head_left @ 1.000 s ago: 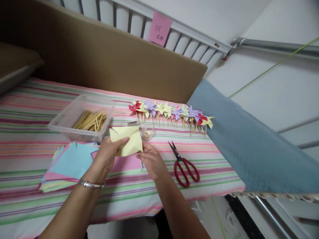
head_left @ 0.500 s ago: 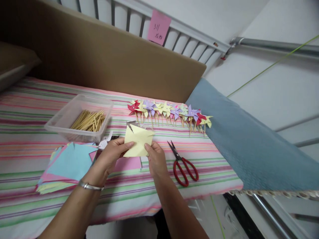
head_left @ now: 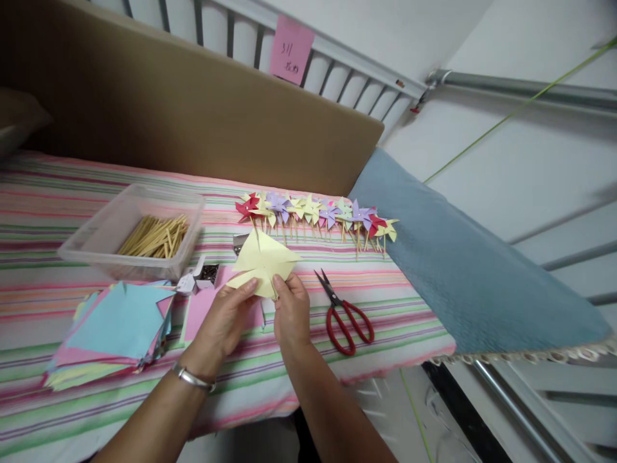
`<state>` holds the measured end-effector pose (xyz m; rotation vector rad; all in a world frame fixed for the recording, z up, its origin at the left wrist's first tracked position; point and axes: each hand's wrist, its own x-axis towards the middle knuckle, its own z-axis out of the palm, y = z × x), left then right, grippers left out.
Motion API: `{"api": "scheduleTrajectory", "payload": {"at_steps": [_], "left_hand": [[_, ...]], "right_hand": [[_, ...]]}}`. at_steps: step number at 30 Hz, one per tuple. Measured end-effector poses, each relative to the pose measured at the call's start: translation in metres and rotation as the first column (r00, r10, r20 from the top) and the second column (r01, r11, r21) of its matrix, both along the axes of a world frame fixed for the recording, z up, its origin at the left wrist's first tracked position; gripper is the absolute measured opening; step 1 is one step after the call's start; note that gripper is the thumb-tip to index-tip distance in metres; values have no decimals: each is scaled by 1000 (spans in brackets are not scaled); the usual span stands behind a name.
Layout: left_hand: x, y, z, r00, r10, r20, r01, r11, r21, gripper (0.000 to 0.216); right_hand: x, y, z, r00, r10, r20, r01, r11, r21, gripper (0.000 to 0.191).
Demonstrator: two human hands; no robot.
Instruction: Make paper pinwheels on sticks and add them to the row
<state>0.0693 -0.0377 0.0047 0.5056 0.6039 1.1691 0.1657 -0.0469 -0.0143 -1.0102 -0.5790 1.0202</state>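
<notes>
A pale yellow square of paper (head_left: 263, 257), with cuts running in from its corners, is held up above the table. My left hand (head_left: 230, 314) pinches its lower left part, thumb on top. My right hand (head_left: 292, 307) grips the lower edge, thumb also on top; the fingers beneath are partly hidden. Just under the hands lies pink paper (head_left: 200, 314). To the right, red-handled scissors (head_left: 343, 315) rest with their blades slightly apart. A small box of dark pins or tacks (head_left: 209, 274) sits left of the paper.
A clear plastic tub (head_left: 91, 247) holds wooden sticks (head_left: 154, 236). In front of it is a stack of coloured paper squares (head_left: 116, 321). Finished paper pinwheels (head_left: 313, 209) lie in a row at the back. A brown board (head_left: 216, 109) stands behind the striped cloth (head_left: 231, 386).
The yellow paper has been turned so a corner points up, and its cuts show more plainly. My left hand has shifted lower on it. The whole view has moved slightly.
</notes>
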Motion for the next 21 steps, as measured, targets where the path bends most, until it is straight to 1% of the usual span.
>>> {"api": "scheduleTrajectory", "payload": {"at_steps": [2, 5, 7, 9, 11, 13, 14, 15, 16, 17, 18, 19, 21], "left_hand": [[2, -1, -1, 999, 45, -4, -45, 999, -7, 37], [0, 2, -3, 988, 151, -20, -151, 988, -29, 42], [-4, 6, -4, 980, 197, -36, -198, 980, -29, 40], [-10, 11, -4, 966, 251, -59, -252, 967, -29, 35], [-17, 15, -2, 947, 313, -75, -316, 948, -30, 29], [-25, 18, 1, 922, 380, -75, -383, 923, -27, 25], [-29, 19, 3, 911, 406, -73, -408, 913, -25, 24], [-33, 20, 5, 900, 431, -72, -433, 901, -22, 25], [-37, 21, 7, 888, 454, -70, -456, 890, -19, 26], [-41, 23, 8, 879, 471, -70, -473, 881, -16, 26], [-45, 25, 10, 869, 489, -69, -491, 871, -13, 27], [-48, 26, 11, 858, 509, -63, -511, 860, -9, 27], [-53, 30, 15, 832, 554, -45, -554, 832, -8, 27]], "right_hand": [[-4, -1, -3, 999, 39, 6, -39, 999, 3, 17], [-9, -1, -8, 994, 111, 18, -111, 994, 0, 16], [-11, -1, -9, 979, 194, 66, -192, 981, -35, 19], [-8, -1, -8, 955, 267, 132, -254, 962, -104, 21], [0, 1, -3, 934, 290, 208, -256, 951, -176, 22], [17, 2, 3, 902, 271, 335, -203, 953, -224, 23], [28, 2, 6, 858, 263, 441, -164, 954, -250, 24], [42, 2, 9, 778, 261, 572, -118, 954, -275, 25], [57, 1, 12, 632, 276, 725, -35, 944, -329, 26], [73, -1, 14, 435, 321, 841, 98, 912, -399, 26], [89, -4, 16, 365, 338, 868, 188, 886, -424, 26], [104, -7, 17, 322, 354, 878, 255, 861, -440, 25], [129, -16, 18, 252, 423, 871, 385, 782, -491, 27]]}}
